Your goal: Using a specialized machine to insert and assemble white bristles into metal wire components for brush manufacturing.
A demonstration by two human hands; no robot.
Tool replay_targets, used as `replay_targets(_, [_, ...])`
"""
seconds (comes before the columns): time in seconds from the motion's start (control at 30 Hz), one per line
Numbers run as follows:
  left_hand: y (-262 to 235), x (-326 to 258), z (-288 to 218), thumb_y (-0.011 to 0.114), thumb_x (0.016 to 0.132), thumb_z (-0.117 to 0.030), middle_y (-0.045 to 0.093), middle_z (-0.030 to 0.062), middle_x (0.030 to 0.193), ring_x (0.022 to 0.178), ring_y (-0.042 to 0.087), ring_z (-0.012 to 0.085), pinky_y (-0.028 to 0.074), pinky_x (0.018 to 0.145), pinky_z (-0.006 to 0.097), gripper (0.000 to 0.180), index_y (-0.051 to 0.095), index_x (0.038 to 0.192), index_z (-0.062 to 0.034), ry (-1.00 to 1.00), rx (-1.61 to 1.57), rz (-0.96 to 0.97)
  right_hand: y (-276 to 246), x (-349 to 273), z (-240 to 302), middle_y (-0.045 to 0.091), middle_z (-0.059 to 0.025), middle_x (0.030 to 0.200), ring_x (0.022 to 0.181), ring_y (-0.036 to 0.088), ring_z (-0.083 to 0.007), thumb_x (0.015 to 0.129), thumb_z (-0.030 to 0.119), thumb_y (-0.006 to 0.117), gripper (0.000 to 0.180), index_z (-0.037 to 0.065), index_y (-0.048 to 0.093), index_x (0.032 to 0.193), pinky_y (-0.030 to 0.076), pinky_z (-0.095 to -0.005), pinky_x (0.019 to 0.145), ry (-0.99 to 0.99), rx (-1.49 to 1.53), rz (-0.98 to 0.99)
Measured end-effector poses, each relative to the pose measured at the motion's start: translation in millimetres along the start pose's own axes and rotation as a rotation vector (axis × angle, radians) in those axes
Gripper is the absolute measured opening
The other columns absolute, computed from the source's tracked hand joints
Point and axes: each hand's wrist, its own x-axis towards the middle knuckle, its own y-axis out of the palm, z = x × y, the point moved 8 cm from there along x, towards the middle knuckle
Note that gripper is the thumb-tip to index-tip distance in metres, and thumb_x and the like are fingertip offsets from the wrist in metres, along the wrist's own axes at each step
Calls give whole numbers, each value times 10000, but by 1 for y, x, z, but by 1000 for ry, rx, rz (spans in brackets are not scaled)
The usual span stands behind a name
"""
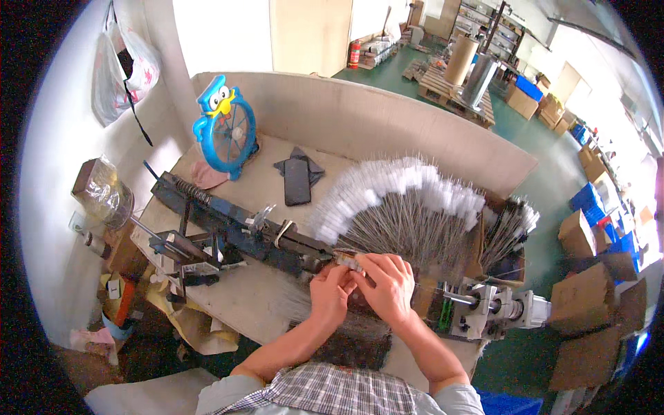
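Both hands meet at the near right end of a long dark metal fixture (235,225) with a spring along its far part. My left hand (330,296) is closed, its thumb and fingertips pinched together at the fixture's tip. From the right, my right hand (387,285) curls over the same spot, its fingertips touching those of the left. What the fingers hold is small and mostly hidden by them. Just beyond the hands, a large fan of wire-stemmed brushes (408,176) with white bristle heads lies on the table, stems toward me.
A motor unit with a metal shaft (505,308) sits at the table's right. Beside the fan, a box (501,270) holds more dark-stemmed brushes. Farther back are a black phone (297,182) and a blue cartoon fan (228,131). A lever arm (173,245) stands left; a low partition (387,114) edges the table.
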Motion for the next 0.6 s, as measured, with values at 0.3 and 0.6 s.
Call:
replay_targets(0.3, [5, -3, -3, 527, 864, -90, 616, 67, 861, 762, 612, 164, 510, 708, 299, 87, 569, 903, -25, 25, -15, -37, -4, 1, 0, 622, 14, 928, 847, 580, -196, 709, 198, 675, 244, 176, 672, 952, 427, -354, 753, -73, 7, -2])
replay_targets(0.6, [3, -2, -2, 506, 875, -141, 595, 43, 833, 756, 595, 147, 503, 690, 289, 113, 566, 881, -47, 10, -21, -16, 1, 6, 4, 613, 7, 928, 844, 575, -197, 705, 189, 665, 235, 164, 665, 939, 436, -354, 758, -78, 58, 48])
